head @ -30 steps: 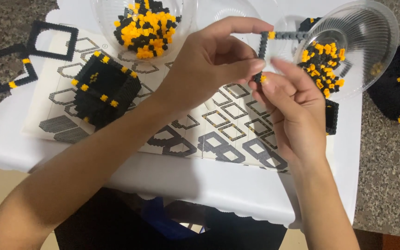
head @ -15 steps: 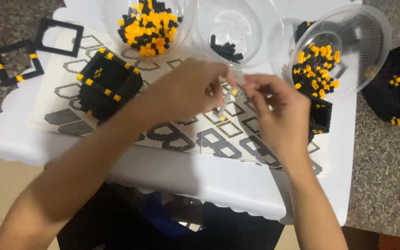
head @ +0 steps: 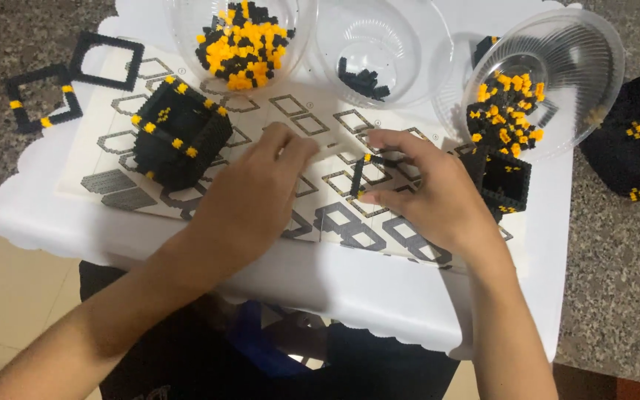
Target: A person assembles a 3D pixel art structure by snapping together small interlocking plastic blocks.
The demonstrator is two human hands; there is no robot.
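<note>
The right hand [head: 438, 196] is pinching a small black square frame of plastic bricks with yellow corner pieces [head: 370, 176] between thumb and forefinger, holding it upright just above the printed instruction sheet of grey cube diagrams [head: 320, 159]. The left hand [head: 250, 200] is lying palm down on the sheet just beside it, fingers loosely stretched towards the frame and holding nothing.

A finished black brick cube with yellow studs [head: 179, 133] is sitting on the sheet left of the left hand. Behind the hands, three clear ribbed plastic bowls are standing: one heaped with yellow and black bricks [head: 242, 37], one holding a few black bricks [head: 379, 52], and a tilted one with mixed bricks [head: 542, 89]. An open-topped black brick box [head: 509, 181] is partly hidden behind the right hand. Two flat black frames [head: 68, 81] are lying at the far left, and another black cube [head: 635, 144] is resting at the right.

Everything is sitting on a white scallop-edged table [head: 379, 289], over a speckled stone floor [head: 616, 296].
</note>
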